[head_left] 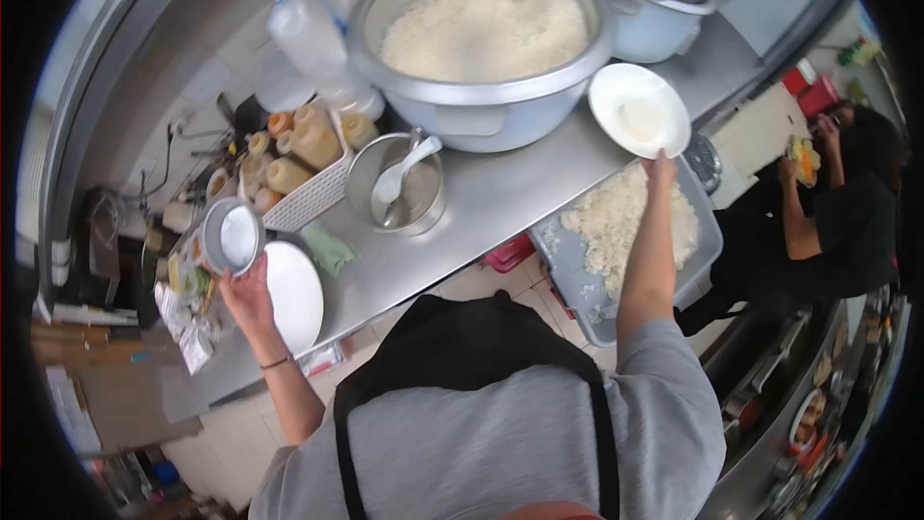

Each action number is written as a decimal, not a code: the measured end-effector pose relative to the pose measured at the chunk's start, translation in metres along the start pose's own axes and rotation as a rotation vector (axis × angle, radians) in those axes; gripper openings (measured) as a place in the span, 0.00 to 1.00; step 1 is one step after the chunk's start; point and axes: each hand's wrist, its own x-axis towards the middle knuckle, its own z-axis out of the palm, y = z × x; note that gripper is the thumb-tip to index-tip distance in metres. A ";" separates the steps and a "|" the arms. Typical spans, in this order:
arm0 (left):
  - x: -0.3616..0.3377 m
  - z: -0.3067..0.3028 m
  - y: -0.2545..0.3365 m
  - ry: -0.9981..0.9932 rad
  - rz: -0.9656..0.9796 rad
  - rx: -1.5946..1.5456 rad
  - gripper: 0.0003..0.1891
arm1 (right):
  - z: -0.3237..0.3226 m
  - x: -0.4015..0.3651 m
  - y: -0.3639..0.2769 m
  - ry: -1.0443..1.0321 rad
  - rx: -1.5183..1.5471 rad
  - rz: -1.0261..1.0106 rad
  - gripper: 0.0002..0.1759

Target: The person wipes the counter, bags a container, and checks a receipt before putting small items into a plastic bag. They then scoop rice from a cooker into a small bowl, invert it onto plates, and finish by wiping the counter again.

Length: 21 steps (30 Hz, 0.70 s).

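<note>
My left hand (248, 297) is closed on a small grey bowl (214, 231), whose inside bottom looks white. Under that hand a white oval plate (296, 299) lies near the counter edge. Out to the right, my right hand (659, 169) grips the near rim of a white round plate (611, 96), held tilted above a grey tub (710, 231) of cooked rice (616, 241). Left of that plate stands a big metal pot (529, 111) full of rice (481, 24).
A steel container (431, 217) with a white ladle (390, 183) stands mid-counter. Beside it are a white basket (313, 197) of sauce bottles (316, 140) and a green cloth (330, 248). A lidded pot (654, 29) is at the back. At right, another person (808, 231) holds food.
</note>
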 end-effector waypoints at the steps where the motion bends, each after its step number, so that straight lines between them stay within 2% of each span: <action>1: 0.000 -0.002 -0.001 0.055 0.014 0.008 0.24 | -0.002 0.003 -0.003 -0.067 -0.062 0.065 0.21; 3: 0.000 -0.002 -0.003 -0.002 0.001 -0.010 0.24 | -0.010 -0.031 -0.031 -0.206 -0.241 0.201 0.28; 5: 0.000 -0.001 -0.007 0.011 0.031 -0.015 0.25 | -0.006 -0.048 -0.047 -0.527 -0.780 0.259 0.31; 7: -0.003 0.008 -0.010 0.025 0.040 -0.008 0.24 | 0.027 -0.118 -0.073 -0.793 -0.928 0.229 0.26; 9: -0.002 0.004 -0.014 0.025 0.020 -0.044 0.24 | 0.070 -0.189 -0.082 -1.150 -0.827 0.087 0.19; 11: 0.002 -0.001 -0.017 0.063 0.010 -0.070 0.24 | 0.124 -0.262 -0.085 -1.461 -0.809 -0.161 0.14; 12: 0.005 -0.003 -0.018 0.060 0.007 -0.079 0.24 | 0.150 -0.298 -0.086 -1.501 -0.865 -0.462 0.12; 13: 0.007 -0.005 -0.020 0.055 0.002 -0.088 0.24 | 0.176 -0.329 -0.083 -1.520 -0.905 -0.770 0.10; 15: 0.011 0.003 -0.022 0.041 -0.007 -0.118 0.25 | 0.219 -0.360 -0.041 -1.406 -0.741 -1.369 0.07; 17: 0.019 0.003 -0.025 0.009 -0.001 -0.131 0.25 | 0.256 -0.373 -0.008 -1.313 -1.019 -1.716 0.07; 18: 0.021 0.006 -0.026 0.012 0.001 -0.135 0.25 | 0.270 -0.379 0.002 -1.317 -1.020 -1.720 0.07; 20: 0.027 0.013 -0.026 -0.008 0.012 -0.106 0.26 | 0.291 -0.387 0.014 -1.355 -1.592 -1.885 0.08; 21: 0.029 0.012 -0.025 -0.006 0.006 -0.112 0.26 | 0.295 -0.389 0.016 -1.356 -1.602 -1.883 0.08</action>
